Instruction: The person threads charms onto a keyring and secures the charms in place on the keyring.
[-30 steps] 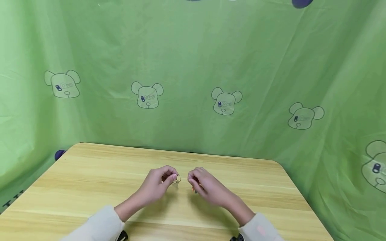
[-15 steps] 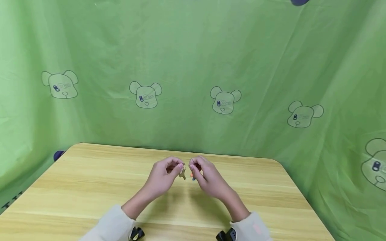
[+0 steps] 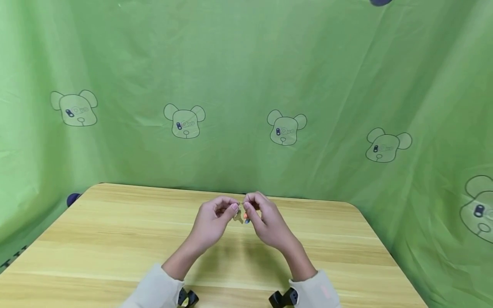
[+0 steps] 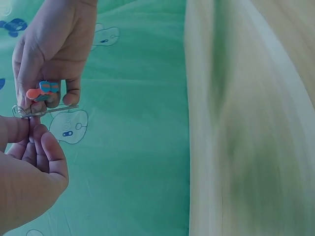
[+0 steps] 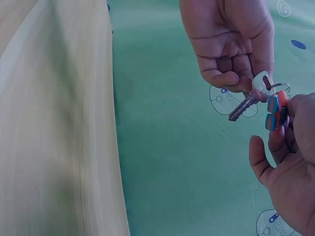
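Observation:
Both hands meet above the table in the head view, fingertips almost together. My left hand (image 3: 212, 220) pinches a metal key ring (image 5: 281, 87) between thumb and fingers. From it hangs a silver-coloured key (image 5: 246, 104), its toothed blade pointing down and away from the fingers. My right hand (image 3: 269, 222) pinches the top of a small orange and blue charm (image 5: 275, 112), which dangles under its thumb beside the key. The charm's exact attachment is hidden by the right fingers. In the left wrist view the key lies edge-on between the two hands.
Below the hands is a light wood-grain table (image 3: 135, 239) with rounded far corners. A green curtain (image 3: 239, 85) printed with bear heads hangs behind and at both sides. Black wrist cameras (image 3: 284, 298) sit at the light sleeves (image 3: 154, 288).
The hands have risen away from the person and drawn together. Key and charm, apart at first, now hang side by side.

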The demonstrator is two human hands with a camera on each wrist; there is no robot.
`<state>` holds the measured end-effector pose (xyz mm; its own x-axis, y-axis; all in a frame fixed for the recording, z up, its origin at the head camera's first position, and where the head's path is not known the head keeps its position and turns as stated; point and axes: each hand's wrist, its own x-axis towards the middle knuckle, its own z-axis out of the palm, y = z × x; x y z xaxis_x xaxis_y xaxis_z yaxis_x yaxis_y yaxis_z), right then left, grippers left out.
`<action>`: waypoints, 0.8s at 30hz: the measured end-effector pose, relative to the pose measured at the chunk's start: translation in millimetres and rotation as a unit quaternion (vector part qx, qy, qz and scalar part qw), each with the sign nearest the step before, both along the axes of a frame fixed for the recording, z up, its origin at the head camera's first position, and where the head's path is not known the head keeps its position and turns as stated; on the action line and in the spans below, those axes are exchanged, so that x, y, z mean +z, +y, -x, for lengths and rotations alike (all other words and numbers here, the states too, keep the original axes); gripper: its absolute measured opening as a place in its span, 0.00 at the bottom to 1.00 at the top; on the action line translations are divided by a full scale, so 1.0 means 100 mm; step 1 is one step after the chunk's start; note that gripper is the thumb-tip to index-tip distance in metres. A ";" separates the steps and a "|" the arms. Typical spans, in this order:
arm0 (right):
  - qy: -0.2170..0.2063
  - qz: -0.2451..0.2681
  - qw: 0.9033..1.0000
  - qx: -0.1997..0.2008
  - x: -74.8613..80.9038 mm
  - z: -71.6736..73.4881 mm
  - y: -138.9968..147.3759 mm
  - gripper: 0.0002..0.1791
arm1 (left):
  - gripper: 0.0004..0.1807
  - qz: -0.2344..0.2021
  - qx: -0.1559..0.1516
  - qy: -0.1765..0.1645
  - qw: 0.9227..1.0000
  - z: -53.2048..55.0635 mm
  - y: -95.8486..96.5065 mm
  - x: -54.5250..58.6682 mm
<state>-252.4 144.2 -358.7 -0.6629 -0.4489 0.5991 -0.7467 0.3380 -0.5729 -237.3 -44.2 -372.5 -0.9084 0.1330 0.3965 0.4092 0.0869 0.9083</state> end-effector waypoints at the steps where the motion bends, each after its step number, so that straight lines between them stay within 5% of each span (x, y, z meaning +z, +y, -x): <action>1: 0.002 0.000 1.000 0.001 0.00 0.00 0.00 0.05 | 0.07 -0.005 0.000 -0.002 1.000 0.00 0.00 0.00; 24: 0.019 -0.015 1.000 0.004 0.04 -0.06 -0.02 0.04 | 0.07 -0.012 -0.003 -0.007 1.000 -0.05 0.01 0.04</action>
<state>-246.4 142.1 -354.8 -0.6368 -0.4714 0.6101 -0.7700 0.3485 -0.5344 -232.4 -43.6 -368.9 -0.9130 0.1298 0.3868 0.3969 0.0630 0.9157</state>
